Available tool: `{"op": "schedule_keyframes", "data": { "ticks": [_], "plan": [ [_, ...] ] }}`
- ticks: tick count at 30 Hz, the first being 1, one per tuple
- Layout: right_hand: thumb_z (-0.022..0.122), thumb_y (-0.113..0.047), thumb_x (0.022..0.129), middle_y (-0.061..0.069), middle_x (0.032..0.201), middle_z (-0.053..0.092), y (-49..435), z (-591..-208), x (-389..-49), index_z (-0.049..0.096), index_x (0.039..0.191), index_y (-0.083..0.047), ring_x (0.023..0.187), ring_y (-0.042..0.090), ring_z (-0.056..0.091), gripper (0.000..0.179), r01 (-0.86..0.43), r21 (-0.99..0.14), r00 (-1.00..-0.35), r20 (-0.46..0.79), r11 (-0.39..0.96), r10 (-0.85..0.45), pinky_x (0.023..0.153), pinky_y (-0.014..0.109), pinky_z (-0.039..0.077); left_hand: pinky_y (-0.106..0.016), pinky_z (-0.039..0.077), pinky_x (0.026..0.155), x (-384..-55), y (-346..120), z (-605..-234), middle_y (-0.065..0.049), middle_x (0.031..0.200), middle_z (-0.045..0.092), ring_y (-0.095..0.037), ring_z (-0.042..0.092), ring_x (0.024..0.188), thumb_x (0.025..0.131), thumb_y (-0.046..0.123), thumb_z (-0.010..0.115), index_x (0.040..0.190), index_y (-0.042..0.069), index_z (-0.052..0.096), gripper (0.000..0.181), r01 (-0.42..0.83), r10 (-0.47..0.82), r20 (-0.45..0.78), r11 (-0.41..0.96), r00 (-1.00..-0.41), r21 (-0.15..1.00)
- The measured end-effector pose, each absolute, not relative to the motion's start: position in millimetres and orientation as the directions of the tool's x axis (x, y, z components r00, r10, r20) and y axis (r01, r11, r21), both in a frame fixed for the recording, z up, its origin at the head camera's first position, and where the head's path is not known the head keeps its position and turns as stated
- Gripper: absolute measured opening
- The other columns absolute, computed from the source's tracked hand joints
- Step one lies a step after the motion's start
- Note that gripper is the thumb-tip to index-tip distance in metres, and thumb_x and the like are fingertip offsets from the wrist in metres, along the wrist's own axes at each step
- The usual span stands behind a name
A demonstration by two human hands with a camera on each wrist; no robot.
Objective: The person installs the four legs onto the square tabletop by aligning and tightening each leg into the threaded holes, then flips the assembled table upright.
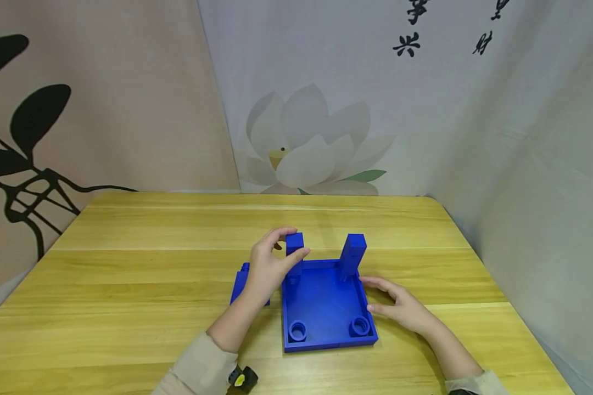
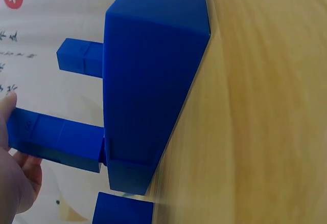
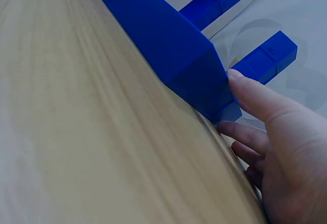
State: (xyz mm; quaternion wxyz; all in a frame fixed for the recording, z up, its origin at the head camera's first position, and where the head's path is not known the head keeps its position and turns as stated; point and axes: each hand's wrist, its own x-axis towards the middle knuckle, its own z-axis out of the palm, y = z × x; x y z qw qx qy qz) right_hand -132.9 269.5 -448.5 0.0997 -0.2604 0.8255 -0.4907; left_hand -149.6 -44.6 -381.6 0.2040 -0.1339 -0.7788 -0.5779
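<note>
A square blue tray-like piece (image 1: 321, 307) with raised edges lies on the table, with round sockets in its two near corners. At its far left corner stands a blue square post (image 1: 294, 241), which my left hand (image 1: 269, 263) holds near the top between thumb and fingers. In the left wrist view a narrow gap shows at the foot of this post (image 2: 59, 137). A second blue post (image 1: 353, 255) stands slightly tilted at the far right corner. My right hand (image 1: 400, 310) touches the tray's right side, with thumb and fingers loosely bent.
Left of the tray, another blue piece (image 1: 239, 282) with a small knob lies partly hidden behind my left forearm. The wooden table (image 1: 128, 285) extends to both sides. A printed cloth backdrop (image 1: 316, 109) hangs behind it.
</note>
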Motion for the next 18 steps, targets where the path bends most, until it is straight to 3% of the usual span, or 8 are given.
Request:
{"op": "schedule_keyframes", "data": {
  "ticks": [5, 12, 18],
  "plan": [
    [0.068, -0.02, 0.091, 0.001, 0.139, 0.05, 270.1, -449.1, -133.4, 0.05, 0.139, -0.016, 0.128, 0.021, 0.044, 0.051, -0.335, -0.865, -0.842, 0.095, 0.375, -0.531, 0.104, 0.027, 0.034, -0.036, 0.046, 0.074, -148.1, -42.7, -380.3, 0.002, 0.103, 0.066, -0.015, 0.052, 0.087, 0.079, 0.025, 0.081, 0.109, 0.01, 0.068, 0.036, 0.441, -0.042, 0.476, 0.313, -0.879, 0.841],
    [0.067, -0.019, 0.091, 0.001, 0.139, 0.05, 270.2, -449.1, -133.4, 0.05, 0.139, -0.016, 0.128, 0.021, 0.044, 0.051, -0.338, -0.866, -0.84, 0.101, 0.369, -0.534, 0.103, 0.026, 0.034, -0.046, 0.049, 0.071, -148.5, -43.8, -379.6, 0.001, 0.103, 0.068, -0.017, 0.053, 0.088, 0.081, 0.019, 0.078, 0.112, 0.008, 0.068, 0.034, 0.466, -0.009, 0.49, 0.293, -0.872, 0.835],
    [0.067, -0.02, 0.091, 0.001, 0.14, 0.049, 269.2, -448.9, -133.1, 0.049, 0.139, -0.017, 0.128, 0.02, 0.043, 0.051, -0.334, -0.864, -0.843, 0.094, 0.378, -0.53, 0.104, 0.027, 0.033, -0.029, 0.049, 0.059, -149.6, -46.7, -379.1, -0.001, 0.104, 0.067, -0.017, 0.054, 0.089, 0.084, 0.017, 0.076, 0.116, 0.009, 0.067, 0.035, 0.465, 0.039, 0.476, 0.301, -0.879, 0.833]
  ]
}}
